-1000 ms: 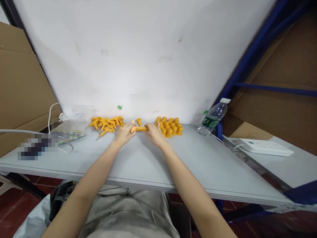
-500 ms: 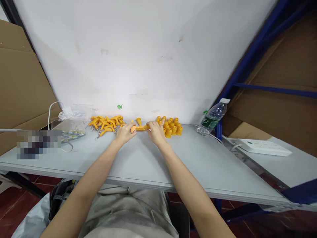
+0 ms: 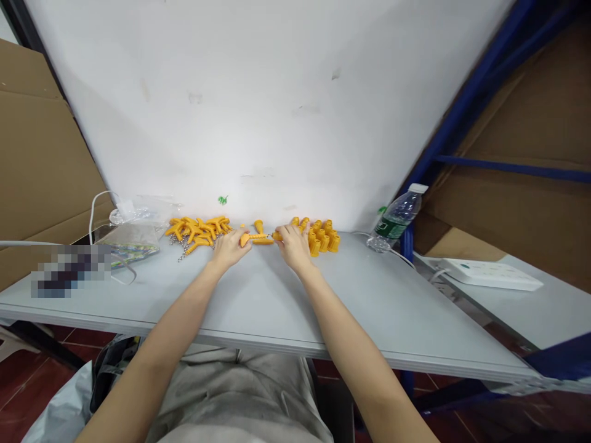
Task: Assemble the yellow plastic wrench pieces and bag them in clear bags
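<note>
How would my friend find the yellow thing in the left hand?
Start at the big white wall, then drop to the grey table. Near its back, the left hand grips a yellow piece whose ribbed stem points toward the right hand. Unlike the yellow pieces in the pile, this one is held.

Forked pieces (image 3: 200, 240): smooth plastic, with shiny metal ends (image 3: 181, 257). Cups (image 3: 333, 243): smooth plastic. Tabletop (image 3: 258, 295): smooth, matt. Bottle (image 3: 398, 218): clear, glossy plastic. Box (image 3: 37, 141): matt cardboard. Trousers (image 3: 240, 394): creased, matt cloth.
</note>
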`<state>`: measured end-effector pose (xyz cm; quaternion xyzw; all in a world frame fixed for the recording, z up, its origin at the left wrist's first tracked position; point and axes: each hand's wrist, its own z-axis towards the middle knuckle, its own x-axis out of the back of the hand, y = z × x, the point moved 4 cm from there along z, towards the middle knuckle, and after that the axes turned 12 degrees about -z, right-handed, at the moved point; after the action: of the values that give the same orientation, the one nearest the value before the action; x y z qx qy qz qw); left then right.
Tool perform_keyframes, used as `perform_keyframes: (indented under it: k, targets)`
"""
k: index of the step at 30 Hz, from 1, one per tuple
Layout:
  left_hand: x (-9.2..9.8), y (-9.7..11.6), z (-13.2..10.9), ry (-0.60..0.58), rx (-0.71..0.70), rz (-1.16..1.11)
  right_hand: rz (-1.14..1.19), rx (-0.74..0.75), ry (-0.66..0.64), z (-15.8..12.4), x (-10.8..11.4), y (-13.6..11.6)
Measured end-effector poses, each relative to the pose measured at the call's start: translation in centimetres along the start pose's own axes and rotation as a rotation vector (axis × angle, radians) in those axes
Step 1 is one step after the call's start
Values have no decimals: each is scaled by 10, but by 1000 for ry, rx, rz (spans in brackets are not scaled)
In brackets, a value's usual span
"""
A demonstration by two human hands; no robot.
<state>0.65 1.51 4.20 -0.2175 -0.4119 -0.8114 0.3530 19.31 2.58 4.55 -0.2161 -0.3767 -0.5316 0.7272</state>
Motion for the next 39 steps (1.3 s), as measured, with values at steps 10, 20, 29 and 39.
perform_keyframes:
  k: [10,20,29,39]
  targets:
    - [6,-24,7,118,178,-196,36,-330,309,1,12,42]
    - [-3,-66,14,348,517,-776,-61,-865,156,-25,27,123]
    - [4,-66,12,489,547,-950,-52,-960,-408,-35,0,129]
    - [9,-63,11,348,389,-456,-12,-976,-498,-34,-2,122]
